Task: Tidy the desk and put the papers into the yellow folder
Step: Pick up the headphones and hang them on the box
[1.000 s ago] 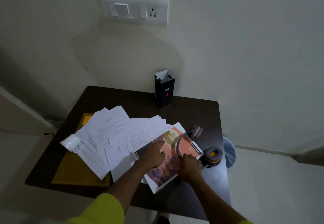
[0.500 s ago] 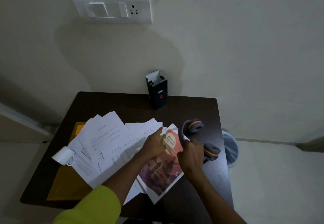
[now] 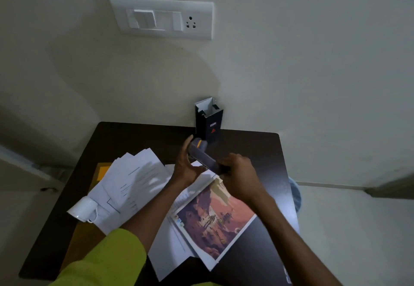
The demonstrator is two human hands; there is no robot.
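Note:
Grey and orange headphones (image 3: 202,154) are raised above the dark desk (image 3: 134,135), blurred by motion. My right hand (image 3: 238,172) grips their band at the near end. My left hand (image 3: 187,167) cups the far earcup, fingers spread against it. Beneath them lie scattered white papers (image 3: 134,182) and a colour print of a reddish landscape (image 3: 215,216). The yellow folder (image 3: 103,172) lies under the papers at the left, mostly covered.
A white mug (image 3: 81,209) lies tipped on its side on the papers at the left. A dark open box (image 3: 209,122) stands at the desk's back edge against the wall. A pale bin (image 3: 295,193) sits on the floor right of the desk.
My right hand has lifted the headphones off the colour print and carried them up and left; my left hand left the papers and came up to hold them too.

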